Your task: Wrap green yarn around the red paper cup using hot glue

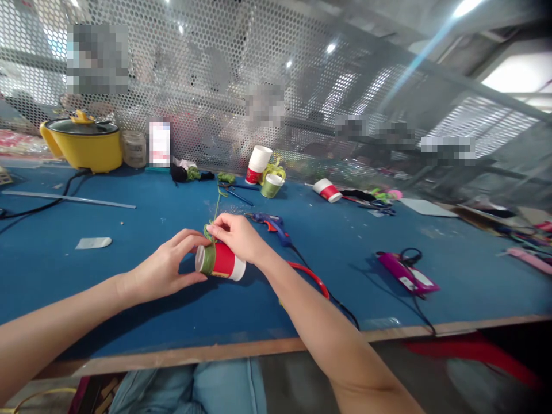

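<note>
In the head view, I judge the step in hand to be winding green yarn [209,261] around the paper cup [225,260], held sideways over the near part of the table [172,322]. My left hand [161,267] curves in from the left, fingers holding the cup's banded left end; my right hand [237,236] reaches leftward, fingers pinching the strand. The next turn probably calls for steady tension.

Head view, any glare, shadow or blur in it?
Head view: bright white ceiling light flaring into a bluish streak; head view: soft shadow on the flat blue tabletop below the bare left hand; head view: long pink object at right blurred.
</note>
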### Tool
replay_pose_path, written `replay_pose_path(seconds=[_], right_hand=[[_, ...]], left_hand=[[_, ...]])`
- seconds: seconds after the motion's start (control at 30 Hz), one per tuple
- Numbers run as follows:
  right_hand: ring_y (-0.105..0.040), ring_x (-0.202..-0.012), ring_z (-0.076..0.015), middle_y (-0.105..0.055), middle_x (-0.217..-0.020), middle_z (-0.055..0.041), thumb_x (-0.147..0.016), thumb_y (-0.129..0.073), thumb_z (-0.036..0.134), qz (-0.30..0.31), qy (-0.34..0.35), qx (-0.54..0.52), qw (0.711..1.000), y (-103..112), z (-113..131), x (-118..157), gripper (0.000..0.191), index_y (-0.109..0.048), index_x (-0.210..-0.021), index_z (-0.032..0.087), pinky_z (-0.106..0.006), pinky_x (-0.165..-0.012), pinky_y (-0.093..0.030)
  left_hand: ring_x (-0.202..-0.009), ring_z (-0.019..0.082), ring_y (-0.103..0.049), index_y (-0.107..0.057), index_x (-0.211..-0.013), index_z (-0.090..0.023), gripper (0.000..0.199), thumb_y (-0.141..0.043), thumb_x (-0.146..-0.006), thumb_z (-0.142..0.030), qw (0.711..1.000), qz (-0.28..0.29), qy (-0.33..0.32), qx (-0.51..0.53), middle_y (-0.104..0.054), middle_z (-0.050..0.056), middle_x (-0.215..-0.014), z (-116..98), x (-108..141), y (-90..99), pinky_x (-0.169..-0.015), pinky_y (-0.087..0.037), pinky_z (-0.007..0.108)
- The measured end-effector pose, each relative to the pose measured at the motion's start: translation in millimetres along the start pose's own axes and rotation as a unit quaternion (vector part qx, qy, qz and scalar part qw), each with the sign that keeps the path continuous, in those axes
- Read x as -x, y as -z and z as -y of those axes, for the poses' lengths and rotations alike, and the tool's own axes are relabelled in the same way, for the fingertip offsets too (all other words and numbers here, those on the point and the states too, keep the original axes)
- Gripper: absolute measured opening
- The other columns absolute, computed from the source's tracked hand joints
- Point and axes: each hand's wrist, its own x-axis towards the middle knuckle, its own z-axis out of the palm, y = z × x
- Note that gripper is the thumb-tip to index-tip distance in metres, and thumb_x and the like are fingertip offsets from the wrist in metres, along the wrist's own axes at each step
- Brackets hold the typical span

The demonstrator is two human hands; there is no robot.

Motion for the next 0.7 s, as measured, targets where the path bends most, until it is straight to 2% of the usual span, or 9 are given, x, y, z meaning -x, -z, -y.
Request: replay_pose_path(seconds=[0.17, 0.4, 0.7], right_hand=[[-0.044, -0.055, -0.0098, -0.052, -0.058, 0.0020, -0.079, -0.054, 0.028, 0.004, 0.000, 0.007, 1.000, 0.4, 0.2, 0.3, 0.020, -0.051, -0.063, 0.016, -0.023, -0.055, -0.034], [-0.043, -0.054, -0.0093, -0.050, -0.056, 0.0030, -0.078, -0.055, 0.026, 0.026, 0.008, 0.009, 1.000, 3.4, 0.4, -0.3, 0.020, -0.052, -0.061, 0.016, -0.023, -0.054, -0.033], [-0.048, -0.058, -0.0106, -0.056, -0.061, 0.0007, -0.078, -0.055, 0.024, 0.040, 0.007, 0.021, 0.999, 5.6, -0.5, -0.2, 0.016, -0.055, -0.064, 0.015, -0.023, -0.056, -0.035]], left_hand=[[-0.099, 0.022, -0.058, -0.046, -0.110, -0.018, 0.036, -0.062, -0.078, -0.022, 1.000, 0.010, -0.008, -0.015, -0.055, 0.010, -0.110, -1.2, -1.3, 1.5, -0.084, -0.052, 0.037], [-0.103, 0.020, -0.058, -0.045, -0.112, -0.019, 0.037, -0.059, -0.078, -0.013, 0.998, 0.016, -0.036, -0.039, -0.052, 0.010, -0.115, -2.6, 0.1, 0.4, -0.087, -0.051, 0.034], [-0.109, 0.021, -0.054, -0.044, -0.113, -0.019, 0.035, -0.055, -0.081, -0.009, 0.992, 0.018, -0.082, -0.098, -0.049, 0.011, -0.118, -2.3, 1.2, -0.3, -0.090, -0.050, 0.034]])
